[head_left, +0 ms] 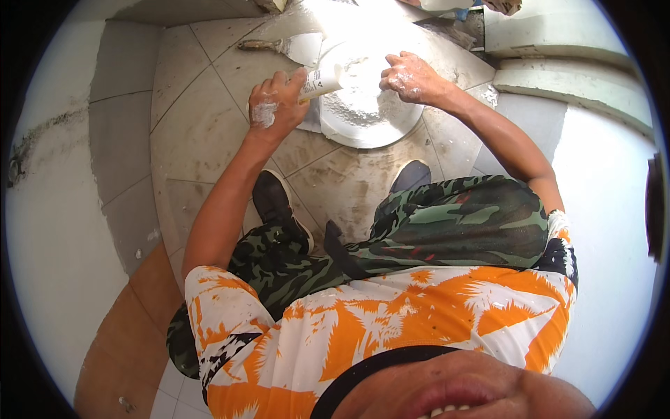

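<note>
My left hand (273,105), with a white smear on its back, is wrapped round a white printed bottle (322,83). The bottle lies tilted on its side, its far end over a round white basin (370,142). Lumpy white paste or powder (359,108) fills much of the basin. At the basin's upper right edge hovers my right hand (410,78), fingers curled together and spotted with white. Whatever it may hold is hidden. A wide-bladed putty knife (303,49) with a worn handle lies on the floor beyond my left hand.
Stained floor tiles (195,119) surround the basin. My dark shoes (276,199) stand just this side of it. On the right are a white ledge (572,82) and wall; a grey tiled wall base (122,119) runs along the left. Strong light washes out the basin's far side.
</note>
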{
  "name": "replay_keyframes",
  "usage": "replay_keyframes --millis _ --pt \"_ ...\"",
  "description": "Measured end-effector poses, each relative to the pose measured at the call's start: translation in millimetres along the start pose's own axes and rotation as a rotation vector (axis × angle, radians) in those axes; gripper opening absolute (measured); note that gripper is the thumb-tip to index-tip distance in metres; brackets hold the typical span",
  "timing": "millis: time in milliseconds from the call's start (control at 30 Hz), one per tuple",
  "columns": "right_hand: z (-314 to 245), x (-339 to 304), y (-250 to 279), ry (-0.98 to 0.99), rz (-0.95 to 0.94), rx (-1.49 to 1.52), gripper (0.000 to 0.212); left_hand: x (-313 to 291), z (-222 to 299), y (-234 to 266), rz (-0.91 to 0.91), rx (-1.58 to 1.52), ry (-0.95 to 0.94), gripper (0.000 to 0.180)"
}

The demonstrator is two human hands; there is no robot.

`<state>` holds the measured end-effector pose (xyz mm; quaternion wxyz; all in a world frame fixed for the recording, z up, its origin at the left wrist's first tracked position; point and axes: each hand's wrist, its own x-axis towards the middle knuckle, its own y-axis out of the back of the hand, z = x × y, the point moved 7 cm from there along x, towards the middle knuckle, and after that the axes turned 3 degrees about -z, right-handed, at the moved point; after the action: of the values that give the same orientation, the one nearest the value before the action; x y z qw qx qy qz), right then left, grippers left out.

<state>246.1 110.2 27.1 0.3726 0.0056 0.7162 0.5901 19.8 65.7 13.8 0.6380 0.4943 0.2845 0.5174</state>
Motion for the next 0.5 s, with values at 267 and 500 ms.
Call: replay_keyframes --millis 267,500 --pt "-32 -7 8 -0.165 0.125 0.317 0.028 -7 -8 9 0.018 -0.003 -0.008 0.058" --pt "-23 8 -20 -0.240 0.167 0.397 0.027 3 0 5 0.035 -0.040 -0.007 0.053"
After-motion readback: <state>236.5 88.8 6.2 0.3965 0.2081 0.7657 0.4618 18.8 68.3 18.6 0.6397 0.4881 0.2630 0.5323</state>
